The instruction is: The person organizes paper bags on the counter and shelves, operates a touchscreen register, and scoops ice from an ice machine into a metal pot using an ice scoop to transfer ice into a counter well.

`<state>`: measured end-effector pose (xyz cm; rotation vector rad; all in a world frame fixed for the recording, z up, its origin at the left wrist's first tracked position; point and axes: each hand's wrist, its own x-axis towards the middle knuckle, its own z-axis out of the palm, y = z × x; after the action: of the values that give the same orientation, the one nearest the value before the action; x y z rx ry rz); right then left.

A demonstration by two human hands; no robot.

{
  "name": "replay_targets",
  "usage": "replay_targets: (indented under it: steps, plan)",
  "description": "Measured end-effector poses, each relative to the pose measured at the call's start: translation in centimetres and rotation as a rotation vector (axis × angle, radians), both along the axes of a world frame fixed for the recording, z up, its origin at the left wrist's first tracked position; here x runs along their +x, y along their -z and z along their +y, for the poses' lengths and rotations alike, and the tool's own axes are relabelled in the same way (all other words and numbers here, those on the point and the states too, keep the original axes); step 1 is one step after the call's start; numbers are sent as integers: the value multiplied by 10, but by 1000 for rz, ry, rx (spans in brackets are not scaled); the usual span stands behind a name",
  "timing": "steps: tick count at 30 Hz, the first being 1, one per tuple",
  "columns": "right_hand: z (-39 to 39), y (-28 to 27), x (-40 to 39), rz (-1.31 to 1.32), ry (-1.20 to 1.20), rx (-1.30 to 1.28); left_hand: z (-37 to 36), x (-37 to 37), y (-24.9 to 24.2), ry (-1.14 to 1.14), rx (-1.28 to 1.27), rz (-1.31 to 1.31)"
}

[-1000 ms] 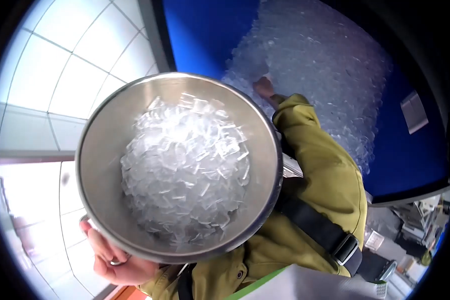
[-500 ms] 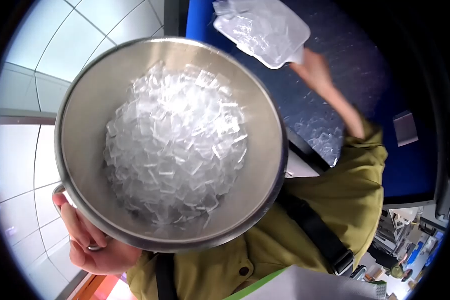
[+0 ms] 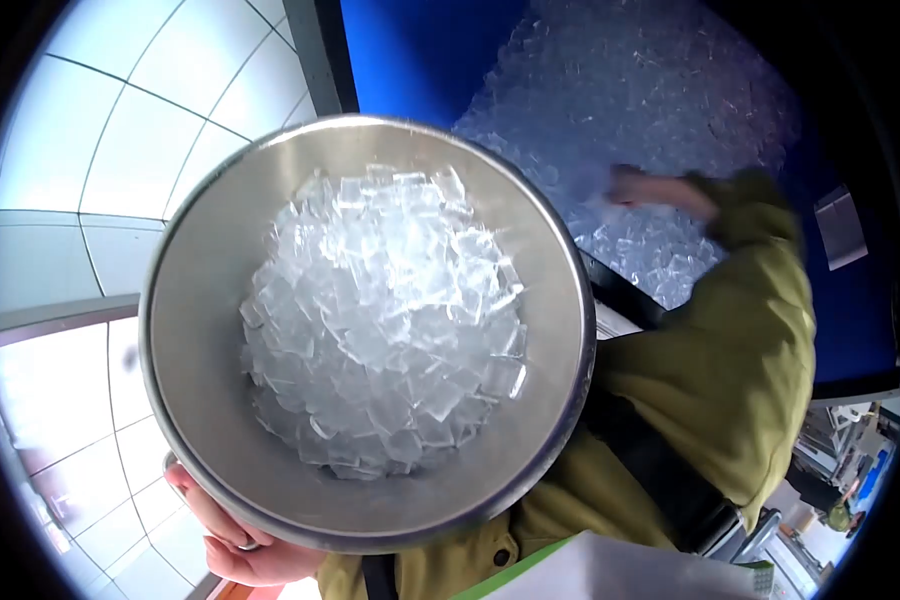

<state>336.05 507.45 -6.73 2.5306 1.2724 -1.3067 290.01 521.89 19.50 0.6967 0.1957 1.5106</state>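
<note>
A round steel bucket (image 3: 210, 440) fills the middle of the view, with a heap of clear ice pieces (image 3: 390, 320) inside. At its lower left, my left hand (image 3: 245, 535) is closed round the bucket's side handle. My right hand (image 3: 645, 188) reaches into a blue-walled ice bin (image 3: 410, 60), over a large mass of loose ice (image 3: 660, 90). Its fingers are closed, and the hand is smeared by motion. A blurred pale shape beside the fingers looks like part of the scoop, mostly lost against the ice.
White wall tiles (image 3: 200, 60) run down the left side. The bin's dark front edge (image 3: 620, 290) passes behind the bucket. A pale label (image 3: 840, 228) is on the bin's blue wall. Far off at lower right, a person (image 3: 840, 515) stands among equipment.
My right hand has moved down from the top of the view into the bin's ice; the clear scoop full of ice is no longer raised. The bucket has shifted slightly right and down in view.
</note>
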Motion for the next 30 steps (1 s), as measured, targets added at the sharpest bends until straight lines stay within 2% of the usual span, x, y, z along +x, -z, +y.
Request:
replay_targets:
  steps: [1, 2, 3, 5, 7, 8, 11, 13, 15, 17, 19, 21, 23, 24, 25, 27, 28, 29, 30]
  plan:
    - [19, 48, -7, -23, 59, 206, -2, -1, 0, -13, -10, 17]
    - [50, 74, -28, -140, 263, 76, -7, 7, -9, -36, -61, 34]
    - [69, 113, -36, -297, 242, 239, -8, 9, -12, -39, -66, 45]
    - [106, 147, -28, -488, 316, 447, -11, 11, -13, -56, -73, 53]
    - [127, 156, -34, -503, 542, 502, -9, 8, -11, -72, -49, 43]
    - [121, 134, -30, -367, 523, 543, -8, 4, -11, -68, -52, 46]
    - [108, 69, -35, -534, 641, 479, -5, -5, -13, -5, -93, 69]
    - [95, 27, -27, -596, 570, 546, -5, -6, -13, 37, -101, 57]
    - [78, -54, -37, -399, 418, 759, -4, -6, -15, 71, -105, 60]
    - [69, -131, -59, -420, 246, 912, -4, -8, -14, 85, -110, 53]
    - [66, -211, -99, -725, -80, 820, -3, -9, -11, 101, -94, 35]
    - [68, -249, -133, -783, -329, 952, -4, 0, -10, 39, -70, -27]
    - [68, -284, -163, -1125, -756, 1077, -6, 2, -8, 37, -70, -47]
    - [70, -277, -161, -1288, -731, 1075, -5, -3, -8, 57, -69, -39]
    - [60, -266, -144, -1088, -549, 893, -5, -7, -7, 65, -66, -35]
    - [47, -240, -94, -993, -342, 801, -3, -11, -8, 89, -116, -75]
    - [38, -232, -76, -982, -325, 485, -1, -13, -10, 99, -135, -94]
    - [22, -192, -36, -775, -246, 170, 0, -13, -10, 45, -133, -62]
    - [4, -162, -28, -620, -255, 87, 0, -11, -9, -5, -125, -30]
